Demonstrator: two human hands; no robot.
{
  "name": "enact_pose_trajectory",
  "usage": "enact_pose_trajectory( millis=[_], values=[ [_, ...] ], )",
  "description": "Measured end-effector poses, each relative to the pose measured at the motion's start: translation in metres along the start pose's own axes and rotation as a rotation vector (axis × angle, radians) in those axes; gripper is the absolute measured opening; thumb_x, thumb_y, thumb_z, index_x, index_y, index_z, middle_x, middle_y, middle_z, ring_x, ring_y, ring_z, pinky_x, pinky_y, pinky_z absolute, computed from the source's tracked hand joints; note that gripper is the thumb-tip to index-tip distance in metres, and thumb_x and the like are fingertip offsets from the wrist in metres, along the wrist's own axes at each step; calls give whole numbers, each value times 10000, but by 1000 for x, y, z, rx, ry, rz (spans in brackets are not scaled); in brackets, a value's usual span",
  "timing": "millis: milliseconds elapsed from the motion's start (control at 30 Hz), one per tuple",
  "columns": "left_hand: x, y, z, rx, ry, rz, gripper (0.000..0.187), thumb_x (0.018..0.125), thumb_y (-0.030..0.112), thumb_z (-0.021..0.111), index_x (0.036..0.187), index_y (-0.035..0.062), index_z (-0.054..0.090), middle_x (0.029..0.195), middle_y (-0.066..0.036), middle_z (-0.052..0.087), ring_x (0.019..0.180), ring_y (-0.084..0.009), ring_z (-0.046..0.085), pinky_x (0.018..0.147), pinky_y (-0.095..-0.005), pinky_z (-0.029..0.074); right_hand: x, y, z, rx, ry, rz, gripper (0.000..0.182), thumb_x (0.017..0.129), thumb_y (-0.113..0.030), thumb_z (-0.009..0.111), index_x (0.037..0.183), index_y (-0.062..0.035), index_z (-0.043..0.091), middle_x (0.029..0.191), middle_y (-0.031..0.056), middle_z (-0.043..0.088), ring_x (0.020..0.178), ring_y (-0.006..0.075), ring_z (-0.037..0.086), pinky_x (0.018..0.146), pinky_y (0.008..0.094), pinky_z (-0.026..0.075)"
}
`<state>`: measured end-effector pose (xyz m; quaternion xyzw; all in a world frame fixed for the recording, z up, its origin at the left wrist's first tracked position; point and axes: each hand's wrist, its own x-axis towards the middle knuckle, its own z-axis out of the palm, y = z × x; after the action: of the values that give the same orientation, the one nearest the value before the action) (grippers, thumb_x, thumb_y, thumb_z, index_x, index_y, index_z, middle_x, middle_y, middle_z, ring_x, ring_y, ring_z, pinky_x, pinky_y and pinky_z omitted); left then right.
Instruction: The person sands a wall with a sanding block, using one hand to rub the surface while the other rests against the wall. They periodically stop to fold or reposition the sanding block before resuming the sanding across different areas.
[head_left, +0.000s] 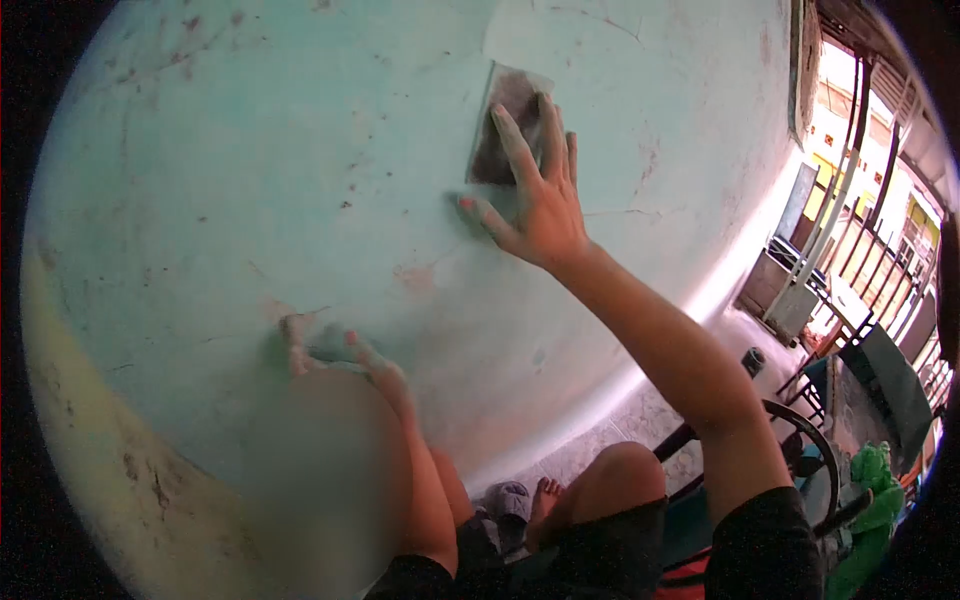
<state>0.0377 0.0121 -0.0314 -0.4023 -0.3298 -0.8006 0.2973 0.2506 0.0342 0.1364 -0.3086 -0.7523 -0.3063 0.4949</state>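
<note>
A sheet of dark sandpaper lies flat against the pale green wall. My right hand presses it there with spread, dusty fingertips, and the thumb rests on the wall below the sheet. Lower on the wall, to the left, my left hand leans with thumb and finger apart and holds nothing I can see. A grey blurred patch hides part of that hand and the area beneath it. Dark specks, thin cracks and worn pinkish spots mark the wall around both hands.
At the lower right are a dark, round-framed chair and a green cloth. A grey slipper and a bare foot show on the tiled floor. Metal railings stand in the bright opening on the right.
</note>
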Motion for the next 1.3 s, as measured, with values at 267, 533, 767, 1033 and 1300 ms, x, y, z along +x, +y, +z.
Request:
enact_pose_trajectory(
  millis=[267, 533, 767, 1033, 1300],
  values=[
    [-29, 2, 7, -65, -92, -36, 778, 980, 277, 548, 1508, -29, 66, 1550, -276, 204, 1433, -411, 237, 1162, -513, 192, -11, -3, 48, 14, 372, 96, 701, 820, -317, 710, 1425, -131, 409, 1493, 320, 261, 1386, 502, 266, 1113, 657, 146],
    [-21, 11, 1, 137, -273, 79, 746, 976, 151, 438, 1545, 61, -36, 1586, -250, 74, 1430, -496, 192, 1150, -616, 141, 6, 9, 40, 34, 475, 218, 588, 789, -187, 682, 1335, -74, 495, 1413, 281, 395, 1307, 442, 397, 1103, 605, 222],
    [-25, 10, 3, 155, -183, -3, 759, 987, 347, 505, 1509, -62, 135, 1560, -276, 192, 1445, -401, 224, 1176, -516, 147, 2, -43, 65, 28, 449, 173, 640, 799, -259, 681, 1390, -108, 487, 1480, 284, 344, 1360, 472, 347, 1099, 627, 229],
    [-24, 4, -7, 123, -265, 53, 749, 977, 335, 500, 1487, -94, 158, 1552, -282, 204, 1444, -419, 212, 1175, -523, 136, 3, -27, 52, 70, 511, 181, 586, 802, -167, 665, 1343, -29, 488, 1435, 294, 375, 1314, 441, 403, 1078, 506, 340],
    [-39, 3, -5, 142, -310, -15, 761, 965, 342, 504, 1483, -98, 160, 1541, -297, 209, 1444, -425, 206, 1174, -523, 135, -14, -3, 55, 122, 572, 196, 707, 782, -200, 707, 1404, -41, 411, 1414, 298, 397, 1295, 467, 409, 1074, 540, 337]
  ],
)
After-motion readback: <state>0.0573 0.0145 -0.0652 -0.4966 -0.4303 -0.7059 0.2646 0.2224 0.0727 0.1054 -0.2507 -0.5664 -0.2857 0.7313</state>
